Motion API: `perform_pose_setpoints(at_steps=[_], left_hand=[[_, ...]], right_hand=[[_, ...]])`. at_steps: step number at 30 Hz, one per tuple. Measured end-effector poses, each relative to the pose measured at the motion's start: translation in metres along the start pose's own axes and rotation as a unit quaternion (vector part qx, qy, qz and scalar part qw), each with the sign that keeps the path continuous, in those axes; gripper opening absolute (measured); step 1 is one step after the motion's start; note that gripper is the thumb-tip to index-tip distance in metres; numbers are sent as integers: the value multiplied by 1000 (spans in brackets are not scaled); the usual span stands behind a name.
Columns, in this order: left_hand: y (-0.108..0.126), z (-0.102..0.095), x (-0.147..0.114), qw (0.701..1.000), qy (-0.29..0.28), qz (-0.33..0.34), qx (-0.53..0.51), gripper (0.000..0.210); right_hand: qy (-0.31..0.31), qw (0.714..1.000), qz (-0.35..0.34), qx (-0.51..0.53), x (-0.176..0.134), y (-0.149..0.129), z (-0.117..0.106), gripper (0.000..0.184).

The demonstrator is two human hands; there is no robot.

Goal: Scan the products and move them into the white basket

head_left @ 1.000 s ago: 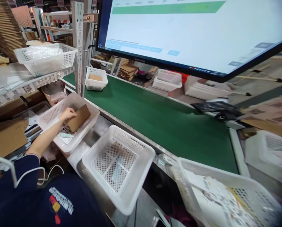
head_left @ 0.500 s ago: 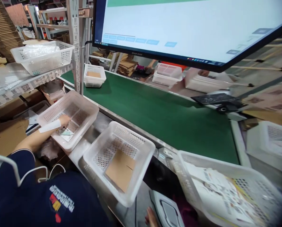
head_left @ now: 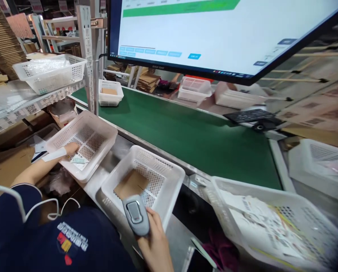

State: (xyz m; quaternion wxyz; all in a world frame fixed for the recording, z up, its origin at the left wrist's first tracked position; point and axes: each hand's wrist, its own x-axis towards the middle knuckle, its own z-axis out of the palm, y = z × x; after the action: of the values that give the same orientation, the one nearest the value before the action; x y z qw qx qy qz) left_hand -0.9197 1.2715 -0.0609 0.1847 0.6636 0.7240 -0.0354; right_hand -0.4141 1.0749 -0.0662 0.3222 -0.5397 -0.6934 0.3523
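Note:
My right hand point(head_left: 156, 240) grips a grey handheld barcode scanner point(head_left: 136, 215) over the near edge of the middle white basket point(head_left: 171, 181). A flat brown cardboard piece point(head_left: 131, 184) lies inside that basket, just beyond the scanner. My left hand point(head_left: 71, 148) reaches into the left white basket point(head_left: 110, 138), its fingers curled low against the mesh floor. What those fingers hold, if anything, is hidden. Close beside them lies a small white and green packet point(head_left: 79, 160). A white band covers my left wrist.
A green conveyor belt point(head_left: 169, 128) runs behind the baskets, carrying a small white basket point(head_left: 110, 99). Overhead hangs a monitor point(head_left: 174, 37). A basket of white printed packets point(head_left: 259, 223) stands at right. The shelf at left bears another basket point(head_left: 52, 75).
My right hand has lifted the scanner from the bench at right to the middle basket. The cardboard there now lies farther back and left. My left hand has shifted slightly left.

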Motion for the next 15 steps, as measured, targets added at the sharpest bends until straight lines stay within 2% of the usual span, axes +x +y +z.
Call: perform_pose_setpoints(at_steps=[5, 8, 11, 15], left_hand=[[2, -2, -2, 999, -17, 0, 38, 13], [4, -6, -2, 998, -18, 2, 58, 16], [8, -13, -1, 998, 0, 16, 60, 10], [16, -22, -2, 999, 19, -8, 50, 15]], right_hand=[[-38, 999, 12, -33, -12, -9, 17, 68], [-46, 998, 16, -50, -18, -5, 18, 67], [-55, 997, 22, -48, -21, 5, 15, 64], [-52, 997, 36, -46, -26, 17, 14, 61]])
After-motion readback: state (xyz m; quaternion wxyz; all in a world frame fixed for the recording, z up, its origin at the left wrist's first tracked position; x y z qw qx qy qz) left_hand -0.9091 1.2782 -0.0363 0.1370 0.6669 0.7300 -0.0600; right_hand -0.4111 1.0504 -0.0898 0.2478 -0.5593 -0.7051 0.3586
